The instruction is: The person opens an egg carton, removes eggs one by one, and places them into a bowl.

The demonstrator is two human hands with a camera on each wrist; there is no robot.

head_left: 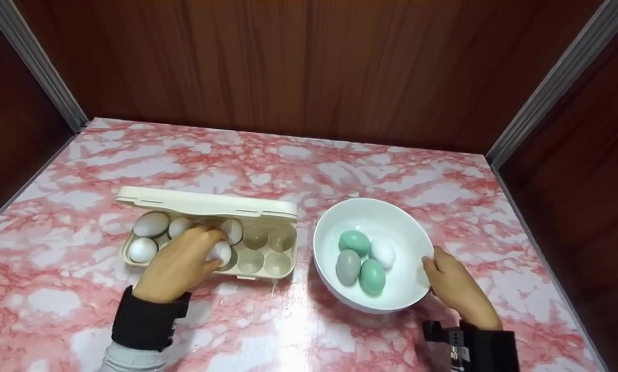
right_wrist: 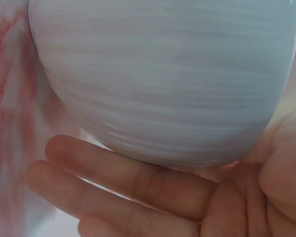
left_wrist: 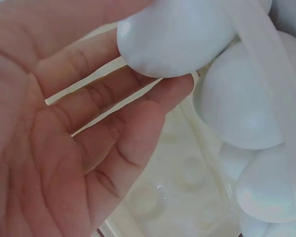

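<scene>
While our left hand grips a white egg over the carton, our right hand clasps the bowl; next req. a gentle seat into the cell below.

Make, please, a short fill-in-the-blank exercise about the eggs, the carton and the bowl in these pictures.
1. The white bowl holds ____ eggs in all.
2. Two eggs in the bowl are green, one is white and one is ____.
3. The left hand sets a white egg into the ____, whose lid stands open.
4. The right hand holds the bowl at its ____.

Missing words: four; grey; egg carton; rim
</scene>
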